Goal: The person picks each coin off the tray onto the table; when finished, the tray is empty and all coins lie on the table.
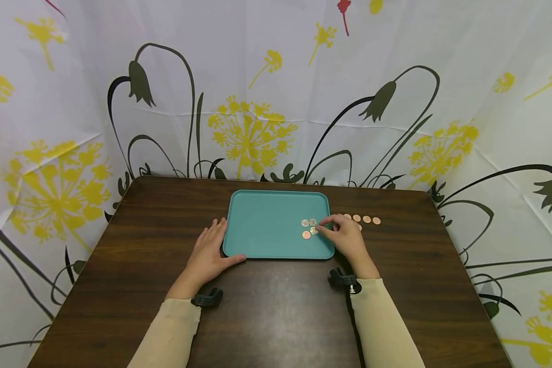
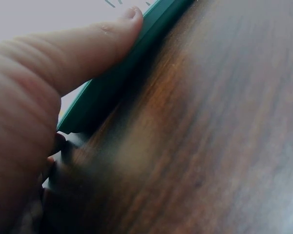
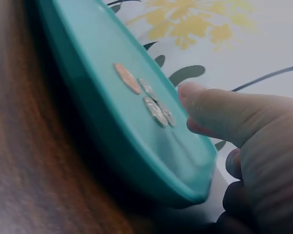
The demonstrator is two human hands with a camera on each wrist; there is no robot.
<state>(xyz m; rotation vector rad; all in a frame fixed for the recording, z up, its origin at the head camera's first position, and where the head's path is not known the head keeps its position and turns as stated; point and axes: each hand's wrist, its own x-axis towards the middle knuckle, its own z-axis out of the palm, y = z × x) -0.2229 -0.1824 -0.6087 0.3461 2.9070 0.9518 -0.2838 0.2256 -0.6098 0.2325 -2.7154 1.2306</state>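
A teal tray (image 1: 267, 225) lies on the table with several coins at its right side. One coin (image 1: 306, 235) is copper-coloured; the others, like the silver coin (image 1: 305, 223), look silvery. My left hand (image 1: 207, 255) rests at the tray's left front corner, fingers extended beside the left edge and thumb (image 2: 112, 41) over the front rim. Over the tray's right side, my right hand (image 1: 347, 237) has thumb and index fingertips close together near the coins. The right wrist view shows no coin between those fingertips (image 3: 193, 95), though a small one could be hidden.
Several copper coins (image 1: 366, 219) lie on the dark wooden table (image 1: 276, 306) right of the tray, some partly behind my right hand. A white cloth (image 1: 276, 76) with printed flowers hangs behind the table and at both sides.
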